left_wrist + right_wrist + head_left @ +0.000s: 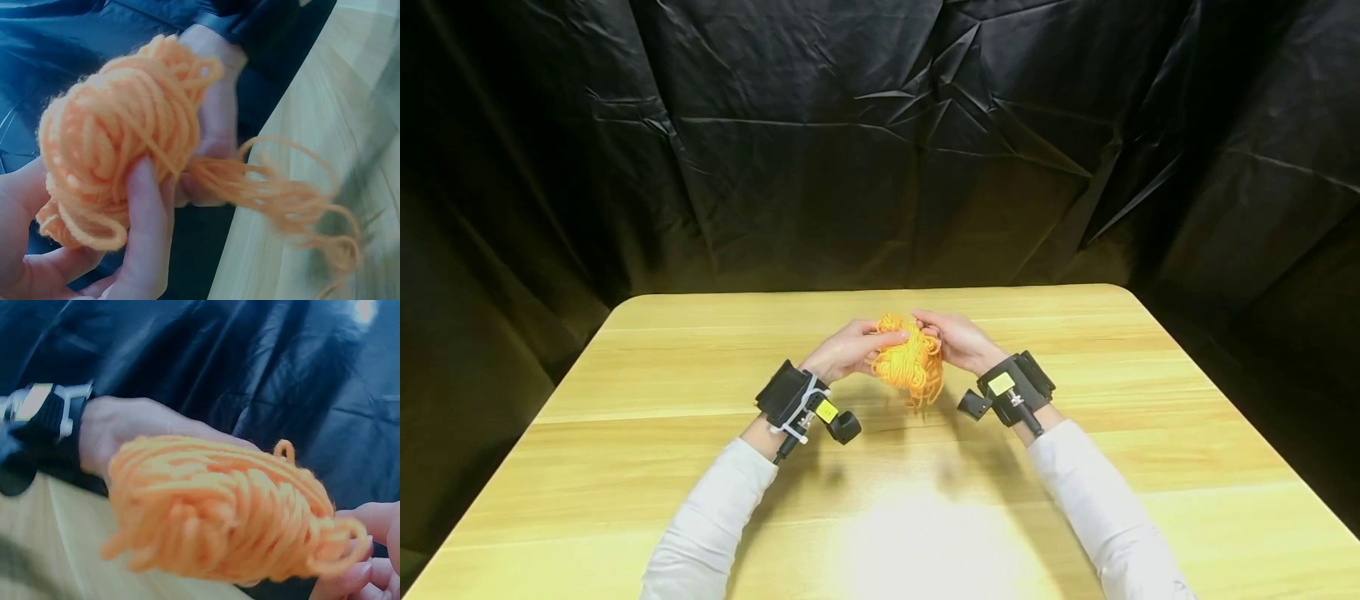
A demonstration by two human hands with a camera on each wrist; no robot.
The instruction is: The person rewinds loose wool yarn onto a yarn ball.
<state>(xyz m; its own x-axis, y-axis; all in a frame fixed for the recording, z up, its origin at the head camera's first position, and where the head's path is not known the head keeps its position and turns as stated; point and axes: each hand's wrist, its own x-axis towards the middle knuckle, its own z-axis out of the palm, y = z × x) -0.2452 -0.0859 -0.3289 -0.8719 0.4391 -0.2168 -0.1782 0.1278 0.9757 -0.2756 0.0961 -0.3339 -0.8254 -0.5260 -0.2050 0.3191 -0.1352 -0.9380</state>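
A ball of orange yarn (907, 360) is held up over the middle of the table, between both hands. My left hand (850, 348) grips it from the left, with the thumb across its front. In the left wrist view, fingers of that hand press into the wound yarn (119, 137), and a bundle of loose strands (269, 187) trails off toward the right. At the ball's right side, my right hand (958, 337) has its fingers curled in a pinch by the strands. The right wrist view shows a small yarn loop (340, 550) at these fingertips.
The light wooden table (625, 467) extends beneath both forearms, with a bright glare near its front. Black sheeting (880, 167) hangs behind the table and along its sides. Each wrist wears a black strap with a small camera mount.
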